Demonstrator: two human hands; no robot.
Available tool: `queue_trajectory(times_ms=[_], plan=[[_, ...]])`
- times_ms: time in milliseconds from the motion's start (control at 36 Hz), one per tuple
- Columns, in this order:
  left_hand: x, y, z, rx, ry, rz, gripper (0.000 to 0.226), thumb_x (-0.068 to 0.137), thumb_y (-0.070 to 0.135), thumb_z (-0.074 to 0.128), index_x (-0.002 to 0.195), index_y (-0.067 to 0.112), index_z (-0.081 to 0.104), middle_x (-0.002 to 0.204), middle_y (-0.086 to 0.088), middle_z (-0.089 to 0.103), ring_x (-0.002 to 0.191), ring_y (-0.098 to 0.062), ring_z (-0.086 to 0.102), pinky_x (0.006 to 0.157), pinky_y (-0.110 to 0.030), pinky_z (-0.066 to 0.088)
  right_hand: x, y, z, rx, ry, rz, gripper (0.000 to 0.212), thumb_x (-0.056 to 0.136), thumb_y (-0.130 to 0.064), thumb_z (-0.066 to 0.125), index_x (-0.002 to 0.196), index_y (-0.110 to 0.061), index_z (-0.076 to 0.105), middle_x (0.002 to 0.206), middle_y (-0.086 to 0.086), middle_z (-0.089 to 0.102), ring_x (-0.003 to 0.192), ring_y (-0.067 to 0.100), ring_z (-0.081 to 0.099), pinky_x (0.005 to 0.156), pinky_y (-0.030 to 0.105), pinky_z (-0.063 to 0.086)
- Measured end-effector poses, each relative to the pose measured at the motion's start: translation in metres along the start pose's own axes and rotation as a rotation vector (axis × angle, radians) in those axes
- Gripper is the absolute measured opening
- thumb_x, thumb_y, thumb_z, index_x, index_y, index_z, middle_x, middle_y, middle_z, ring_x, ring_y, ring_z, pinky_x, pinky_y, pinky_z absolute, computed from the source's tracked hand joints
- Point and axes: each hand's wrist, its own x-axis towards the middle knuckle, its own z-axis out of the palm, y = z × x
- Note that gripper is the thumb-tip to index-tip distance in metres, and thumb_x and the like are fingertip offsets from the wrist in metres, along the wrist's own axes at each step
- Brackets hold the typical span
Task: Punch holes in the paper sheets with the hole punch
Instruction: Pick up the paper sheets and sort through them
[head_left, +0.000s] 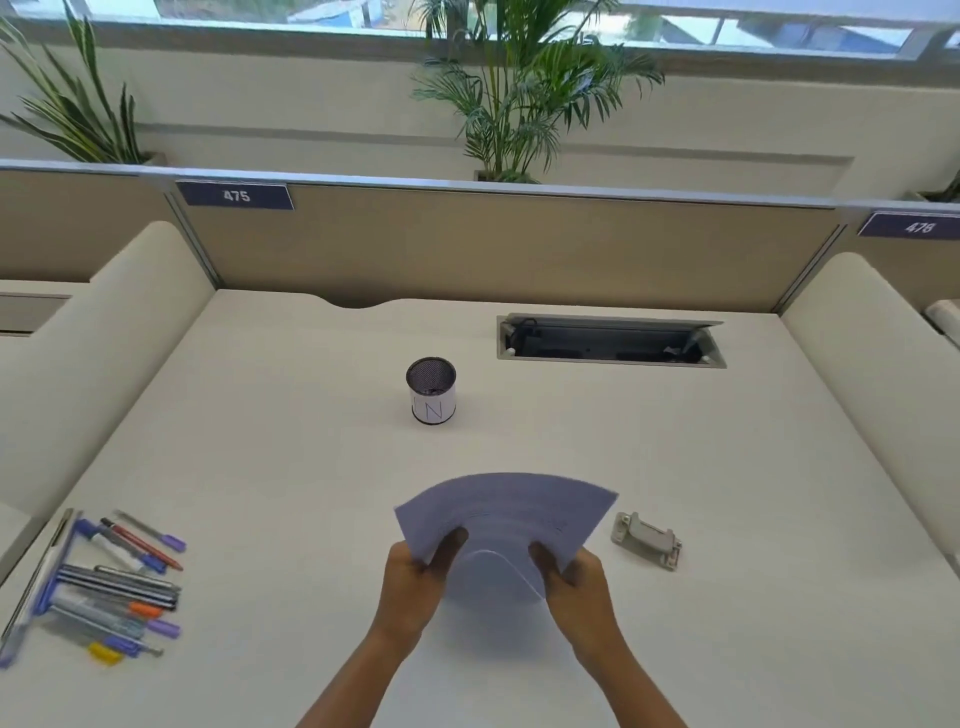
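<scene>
A stack of white paper sheets (506, 512) is held up above the desk at the front centre, bowed into an arch. My left hand (418, 582) grips its left edge and my right hand (579, 584) grips its right edge, thumbs on the near side. The far edge of the sheets is blurred. A small grey metal hole punch (647, 538) lies on the desk just to the right of the sheets, apart from both hands.
A black mesh pen cup (430, 391) with a white label stands at mid-desk. Several pens and markers (111, 587) lie scattered at the front left. An open cable hatch (610, 341) sits at the back right. Partition walls (467, 244) enclose the cream desk (753, 597).
</scene>
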Motion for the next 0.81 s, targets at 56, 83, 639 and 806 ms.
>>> queue_trajectory(times_ms=[56,83,639,806], plan=[[0.001,0.002,-0.003,-0.017,0.011,0.007,0.024,0.1,0.014,0.074,0.091,0.033,0.085,0.088,0.004,0.083,0.082,-0.011,0.074,0.08,-0.028,0.058,0.001,-0.001,-0.004,0.027,0.002,0.009,0.014,0.103,-0.016,0.069,0.094,-0.023,0.077,0.088,-0.008,0.078,0.077,0.006,0.07,0.066,0.013,0.052],[0.003,0.004,-0.005,-0.028,0.022,0.011,0.018,0.1,0.013,0.074,0.095,0.028,0.084,0.09,0.004,0.084,0.084,-0.011,0.075,0.082,-0.028,0.059,0.002,-0.003,-0.008,0.048,-0.002,0.009,0.012,0.102,-0.016,0.071,0.094,-0.023,0.078,0.088,-0.008,0.079,0.078,0.005,0.071,0.068,0.014,0.052],[-0.005,0.032,0.015,-0.526,0.138,0.01,0.04,0.103,0.015,0.067,0.119,0.05,0.077,0.134,0.004,0.076,0.129,-0.027,0.068,0.111,-0.054,0.054,-0.002,-0.032,0.005,0.61,-0.119,0.191,0.04,0.09,-0.005,0.078,0.129,-0.003,0.07,0.124,0.015,0.079,0.113,0.034,0.076,0.098,0.06,0.061],[-0.007,0.027,0.013,-0.579,0.129,-0.06,0.04,0.096,0.016,0.074,0.132,0.031,0.067,0.131,0.004,0.078,0.119,-0.02,0.076,0.094,-0.041,0.066,-0.001,-0.041,0.001,0.544,-0.055,0.192,0.039,0.088,-0.007,0.081,0.126,-0.007,0.072,0.12,0.008,0.081,0.109,0.03,0.078,0.097,0.059,0.061]])
